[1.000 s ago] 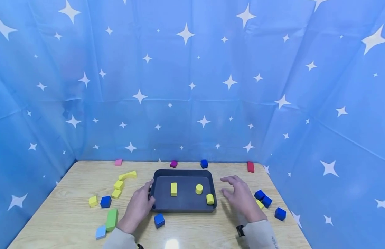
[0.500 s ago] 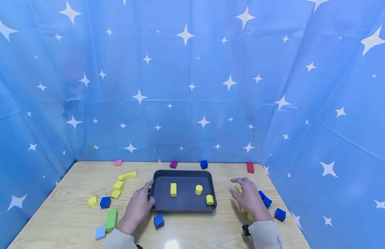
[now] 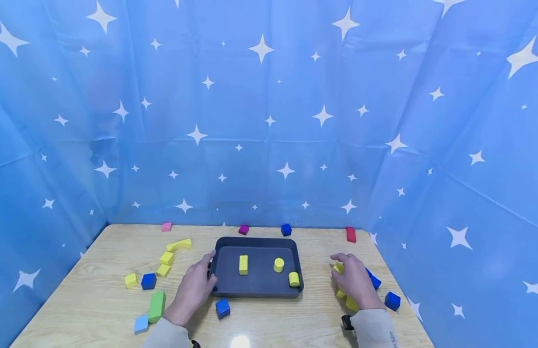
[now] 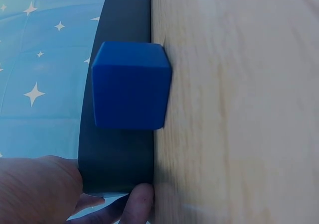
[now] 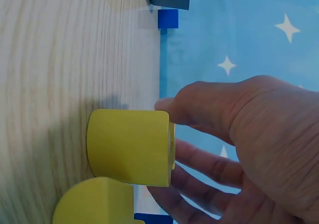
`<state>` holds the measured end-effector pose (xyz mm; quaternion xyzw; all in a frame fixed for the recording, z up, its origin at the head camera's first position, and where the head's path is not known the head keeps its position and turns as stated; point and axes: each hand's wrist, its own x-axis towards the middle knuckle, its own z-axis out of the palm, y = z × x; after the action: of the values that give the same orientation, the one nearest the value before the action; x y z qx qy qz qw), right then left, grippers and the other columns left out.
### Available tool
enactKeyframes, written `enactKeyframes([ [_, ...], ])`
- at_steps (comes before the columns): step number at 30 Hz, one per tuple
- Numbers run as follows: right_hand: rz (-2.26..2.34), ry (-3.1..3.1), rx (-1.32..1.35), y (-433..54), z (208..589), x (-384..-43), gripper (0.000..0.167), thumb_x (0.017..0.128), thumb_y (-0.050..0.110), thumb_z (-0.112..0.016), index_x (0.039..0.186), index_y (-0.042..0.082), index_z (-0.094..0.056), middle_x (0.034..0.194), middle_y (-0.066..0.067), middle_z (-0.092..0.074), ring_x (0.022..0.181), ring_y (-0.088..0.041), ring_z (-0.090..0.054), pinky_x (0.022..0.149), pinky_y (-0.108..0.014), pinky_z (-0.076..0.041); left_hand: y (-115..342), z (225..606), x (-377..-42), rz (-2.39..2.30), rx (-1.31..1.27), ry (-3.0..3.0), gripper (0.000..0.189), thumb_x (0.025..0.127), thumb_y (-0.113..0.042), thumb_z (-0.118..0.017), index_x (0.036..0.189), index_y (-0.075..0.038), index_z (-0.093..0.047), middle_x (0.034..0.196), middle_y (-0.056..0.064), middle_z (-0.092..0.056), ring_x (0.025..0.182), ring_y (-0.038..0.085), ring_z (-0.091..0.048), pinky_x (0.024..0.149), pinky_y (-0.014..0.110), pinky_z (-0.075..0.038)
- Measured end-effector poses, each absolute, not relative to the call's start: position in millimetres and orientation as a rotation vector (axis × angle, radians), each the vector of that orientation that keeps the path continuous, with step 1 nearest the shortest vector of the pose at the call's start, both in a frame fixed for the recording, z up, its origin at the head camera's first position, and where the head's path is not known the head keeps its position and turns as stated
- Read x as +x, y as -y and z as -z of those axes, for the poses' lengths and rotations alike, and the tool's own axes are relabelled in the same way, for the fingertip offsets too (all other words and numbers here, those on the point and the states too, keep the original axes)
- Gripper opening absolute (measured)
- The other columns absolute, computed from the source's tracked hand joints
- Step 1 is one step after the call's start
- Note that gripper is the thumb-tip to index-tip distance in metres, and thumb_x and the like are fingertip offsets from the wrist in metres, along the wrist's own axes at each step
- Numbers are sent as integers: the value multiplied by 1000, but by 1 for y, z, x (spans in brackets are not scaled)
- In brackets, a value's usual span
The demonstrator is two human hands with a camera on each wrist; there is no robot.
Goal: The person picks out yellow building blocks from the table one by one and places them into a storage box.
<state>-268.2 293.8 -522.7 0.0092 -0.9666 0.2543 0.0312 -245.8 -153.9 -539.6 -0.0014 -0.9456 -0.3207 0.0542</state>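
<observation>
A dark rectangular tray (image 3: pixel 257 290) stands mid-table with two yellow cylinders (image 3: pixel 293 279) and an upright yellow block (image 3: pixel 243 265) in it. My left hand (image 3: pixel 194 287) holds the tray's left end, fingers at the rim and thumb lower down. On the right, my right hand (image 3: pixel 354 279) reaches around yellow blocks (image 3: pixel 338 268), thumb and fingers on either side. In the right wrist view a yellow cylinder (image 5: pixel 129 147) hides the fingertips, so their grip is unclear. Another rounded yellow block (image 5: pixel 94 204) lies beside it.
A blue cube (image 3: pixel 223 308) sits before the tray. To the left lie several yellow blocks (image 3: pixel 166 258), a green block (image 3: pixel 157 307) and a light blue one (image 3: pixel 141 324). Blue cubes (image 3: pixel 392 300) are at right; a red block (image 3: pixel 351 235) is near the back edge.
My right hand has moved right, away from the tray's side, and come around the yellow blocks. My left hand and the tray have stayed in place.
</observation>
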Motion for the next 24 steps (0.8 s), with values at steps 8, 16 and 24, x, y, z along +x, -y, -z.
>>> enactKeyframes([
  [8, -817, 3013, 0, -294, 524, -274, 43, 106, 1, -77, 149, 2, -75, 148, -28, -74, 127, -41, -74, 107, -63, -68, 154, 540, -247, 990, 0, 2869, 73, 102, 0, -79, 170, -1, -54, 157, 35, -69, 118, 35, -78, 91, 49, -71],
  [16, -819, 2989, 43, -293, 527, -273, 41, 106, 0, -78, 146, 1, -76, 147, -29, -76, 116, -34, -74, 95, -52, -70, 154, 542, -246, 989, -2, 2864, 72, 102, 0, -78, 170, 0, -55, 155, 35, -71, 114, 33, -78, 85, 44, -68],
  [24, -834, 2990, 49, -292, 527, -275, 39, 106, 1, -78, 145, 1, -77, 147, -28, -76, 106, -28, -71, 83, -40, -66, 155, 541, -247, 994, -6, 2858, 73, 101, 1, -77, 170, 0, -54, 154, 36, -71, 106, 30, -76, 76, 37, -64],
])
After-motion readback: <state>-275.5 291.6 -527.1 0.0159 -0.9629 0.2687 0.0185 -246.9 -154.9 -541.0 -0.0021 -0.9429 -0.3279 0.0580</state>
